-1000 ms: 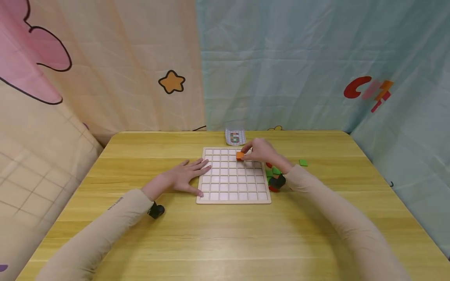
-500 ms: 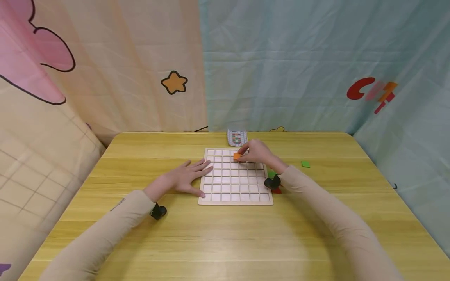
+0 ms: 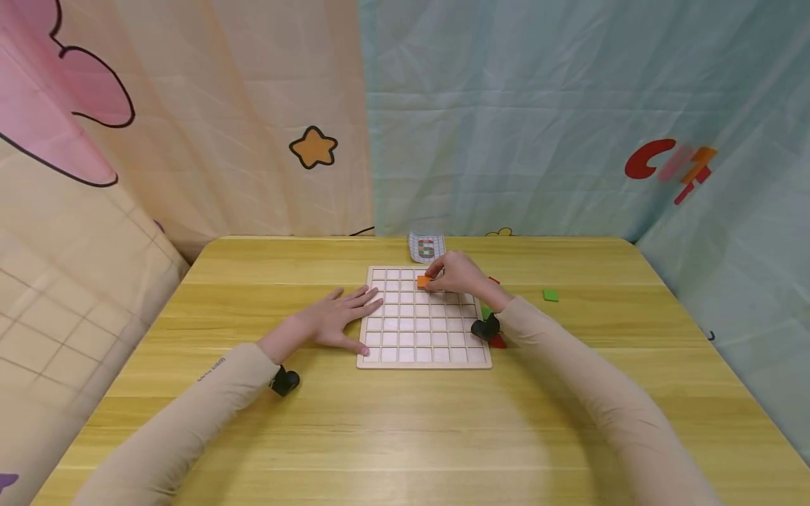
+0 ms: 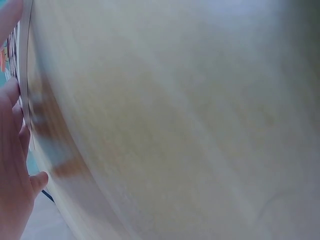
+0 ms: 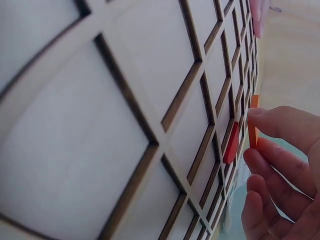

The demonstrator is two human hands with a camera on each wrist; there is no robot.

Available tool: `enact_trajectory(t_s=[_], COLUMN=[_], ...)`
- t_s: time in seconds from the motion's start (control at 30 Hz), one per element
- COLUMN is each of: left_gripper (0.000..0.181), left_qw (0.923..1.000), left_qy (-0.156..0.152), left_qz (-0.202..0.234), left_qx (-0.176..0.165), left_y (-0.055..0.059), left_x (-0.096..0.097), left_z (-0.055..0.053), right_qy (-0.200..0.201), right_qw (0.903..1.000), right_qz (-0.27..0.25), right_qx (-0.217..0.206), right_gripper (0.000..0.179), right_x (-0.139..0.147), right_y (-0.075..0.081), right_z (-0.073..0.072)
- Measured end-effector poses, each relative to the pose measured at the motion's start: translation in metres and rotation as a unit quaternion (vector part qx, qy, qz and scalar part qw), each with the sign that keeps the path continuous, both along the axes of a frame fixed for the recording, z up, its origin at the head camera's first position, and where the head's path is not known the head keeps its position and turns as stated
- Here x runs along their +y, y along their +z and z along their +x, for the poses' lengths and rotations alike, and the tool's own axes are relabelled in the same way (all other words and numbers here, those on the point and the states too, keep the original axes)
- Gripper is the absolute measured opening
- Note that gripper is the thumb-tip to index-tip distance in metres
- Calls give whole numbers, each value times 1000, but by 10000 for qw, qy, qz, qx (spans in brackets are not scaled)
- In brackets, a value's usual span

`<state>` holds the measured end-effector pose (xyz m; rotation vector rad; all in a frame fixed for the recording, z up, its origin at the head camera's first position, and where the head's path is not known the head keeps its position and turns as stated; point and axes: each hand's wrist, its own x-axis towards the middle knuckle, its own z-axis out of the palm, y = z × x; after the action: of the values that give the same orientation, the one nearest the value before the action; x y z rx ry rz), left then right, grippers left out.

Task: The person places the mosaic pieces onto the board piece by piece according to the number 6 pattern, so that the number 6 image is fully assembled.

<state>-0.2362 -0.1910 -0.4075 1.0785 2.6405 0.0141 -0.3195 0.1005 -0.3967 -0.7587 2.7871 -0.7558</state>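
Note:
My right hand (image 3: 458, 273) is over the far part of a pale wooden grid board (image 3: 405, 364). Between thumb and fingertips it pinches a small orange square tile (image 3: 422, 281). In the right wrist view the orange tile (image 5: 252, 132) is held on edge, close over the grid cells. Beside it a red tile (image 5: 231, 143) lies on the board, hidden behind the hand in the head view. My left hand (image 3: 332, 320) lies with fingers spread, fingertips and thumb on the board's left edge. Only part of the left hand (image 4: 15, 165) shows in the left wrist view.
A printed card (image 3: 427, 247) with a coloured grid pattern stands behind the board. Right of the board, partly under the right wrist, lie green and red pieces (image 3: 498, 341). A lone green tile (image 3: 550, 295) lies farther right. Curtains hang behind the table (image 3: 405, 436).
My right hand has moved slightly left over the board with the orange tile, which now looks flatter in the head view. The left hand has stayed on the board's edge.

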Motion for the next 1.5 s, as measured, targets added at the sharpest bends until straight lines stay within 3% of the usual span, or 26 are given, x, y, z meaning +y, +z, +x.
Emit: enact_trajectory(t_s=[1.13,1.5], left_gripper=[100,101], left_qw=[9999,10000], left_qy=[-50,-4], left_qz=[-82,-71], left_qx=[-43,-47], left_y=[3,3], left_x=[2,0], left_z=[-1,0], right_qy=[-8,-212], right_qw=[9997,9994], right_qz=[203,-2], right_qx=[-128,-263], right_gripper=[29,28], right_x=[-4,6], right_y=[0,4], right_z=[3,6])
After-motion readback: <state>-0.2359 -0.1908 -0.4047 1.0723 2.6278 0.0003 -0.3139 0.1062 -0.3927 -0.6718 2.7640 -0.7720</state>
